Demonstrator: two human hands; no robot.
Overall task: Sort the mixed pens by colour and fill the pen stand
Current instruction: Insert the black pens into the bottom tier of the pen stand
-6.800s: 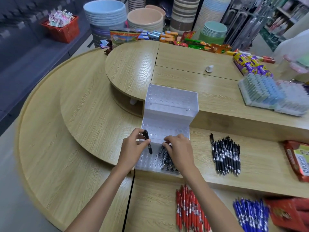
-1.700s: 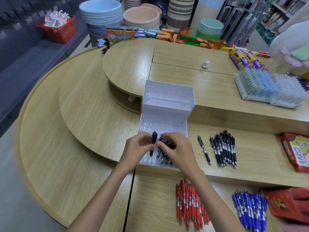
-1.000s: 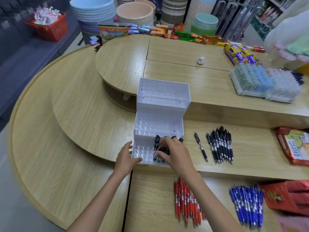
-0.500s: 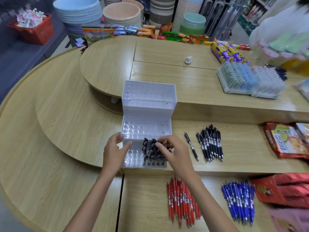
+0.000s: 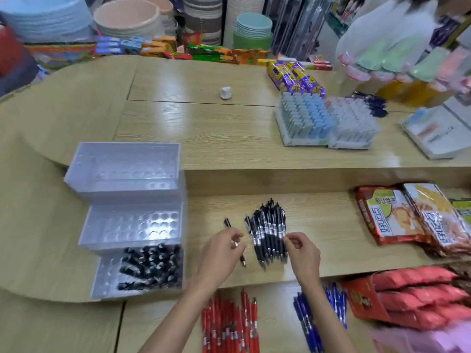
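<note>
— Black pens point(image 5: 269, 231), why heaped on the shelf point(image 5: 331, 225) just beside the pen stand point(image 5: 132, 225)?
— Close for quick grabbing. Apart from red pens point(image 5: 229, 327) and blue pens point(image 5: 303, 319) lower down, so no mixing.
— And the left hand point(image 5: 220, 253)?
— Pinching one loose pen point(image 5: 227, 222) next to the heap, likely bound for the stand.
— And the right hand point(image 5: 303, 253)?
— Curled at the heap's edge. Cannot tell if holding any.
— Stand full?
— No. Only bottom step point(image 5: 107, 278) partly filled, all black.

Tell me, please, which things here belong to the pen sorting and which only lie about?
For the job: pen stand, black pens in it, black pen pile, loose black pen, red pens, blue pens.
Lying about: snack packets, filled trays, stacked bowls, small white object.
</note>
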